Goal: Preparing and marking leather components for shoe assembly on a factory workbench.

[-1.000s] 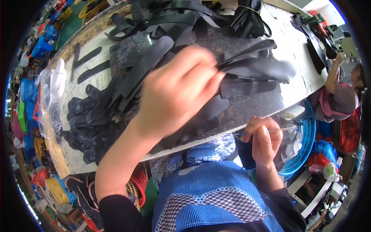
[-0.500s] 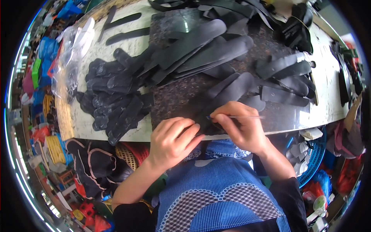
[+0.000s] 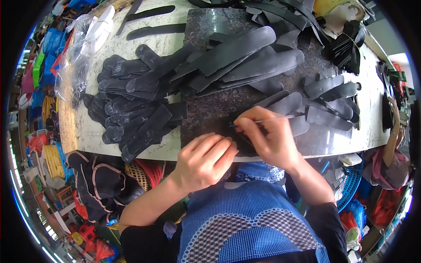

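Observation:
My right hand [image 3: 267, 136] pinches a thin, clear-shafted pen [image 3: 278, 118], its tip pointing left over the dark slab [image 3: 206, 125]. At the table's near edge my left hand [image 3: 206, 158] has its fingers curled, pressed on a black strip [image 3: 246, 148] that lies mostly hidden between both hands. Just beyond them, a pile of long, round-ended black strips [image 3: 245, 50] fans across the slab. Smaller black pieces [image 3: 127, 116] with whitish smudges are heaped to the left. A further group of black strips [image 3: 331, 98] lies on the right.
Clear plastic wrap and white pieces [image 3: 100, 26] lie at the table's far left. A tied black bundle [image 3: 347, 46] sits at the back right. Below the right edge stands a blue basket [image 3: 353, 186]; a black bag [image 3: 101, 182] is below left. Another person [image 3: 388, 162] is at the right.
The pen tip has moved slightly left and away from me, with my right hand. My left hand has shifted slightly right and nearer to me, its fingers more curled. The view has shifted a little.

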